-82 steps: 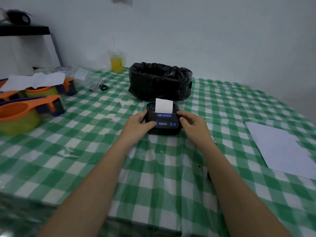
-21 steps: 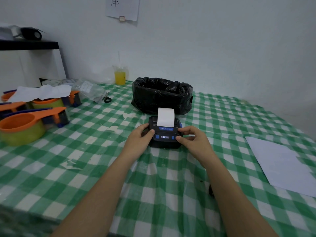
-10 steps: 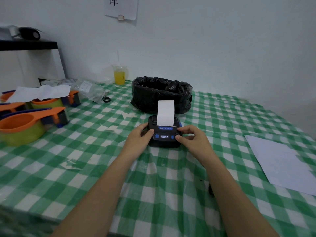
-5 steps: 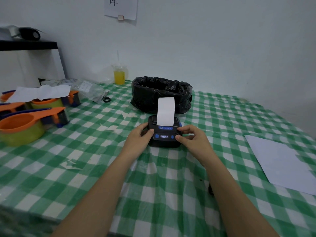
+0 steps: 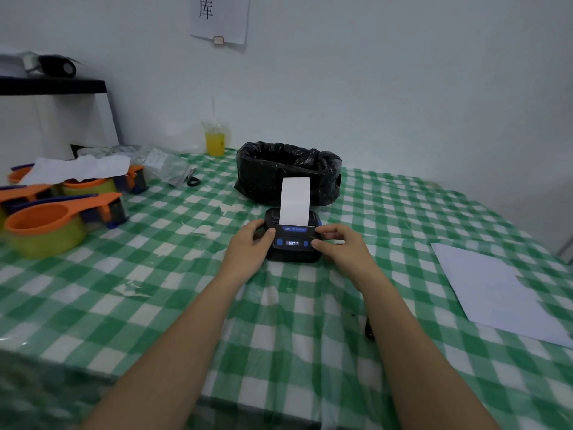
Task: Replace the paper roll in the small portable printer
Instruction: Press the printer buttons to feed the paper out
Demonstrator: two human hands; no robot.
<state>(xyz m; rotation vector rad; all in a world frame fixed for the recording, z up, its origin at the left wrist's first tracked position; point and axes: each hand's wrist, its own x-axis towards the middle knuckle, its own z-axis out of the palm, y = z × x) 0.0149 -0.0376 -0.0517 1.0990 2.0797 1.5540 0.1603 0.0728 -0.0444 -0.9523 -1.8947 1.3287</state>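
Observation:
A small black portable printer (image 5: 291,243) with blue buttons and a lit display sits on the green checked tablecloth (image 5: 186,290). A white paper strip (image 5: 295,201) stands up out of its top slot. My left hand (image 5: 248,248) grips the printer's left side, thumb on the top edge. My right hand (image 5: 342,248) holds the right side, with a fingertip on the blue button at the front right. The roll inside is hidden.
A bin lined with a black bag (image 5: 288,172) stands just behind the printer. Orange and green tape dispensers (image 5: 49,225) crowd the left. A cup of yellow drink (image 5: 214,141) is by the wall. A white sheet (image 5: 496,290) lies at the right.
The paper strip has fed further out of the printer and stands taller. Both hands stay on the printer's sides.

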